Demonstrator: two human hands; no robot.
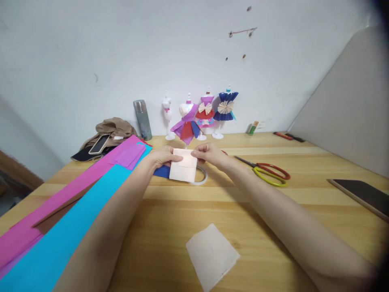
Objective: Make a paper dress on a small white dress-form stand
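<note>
Wall (127, 52) pale, scuffed | table (158, 231) banded wood | hands (164, 157) pinch cream paper (184, 166)

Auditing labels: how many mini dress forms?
4, before the wall: white form right of the flask, then purple-draped form, red-skirted form and navy-dressed form rightmost.
</note>
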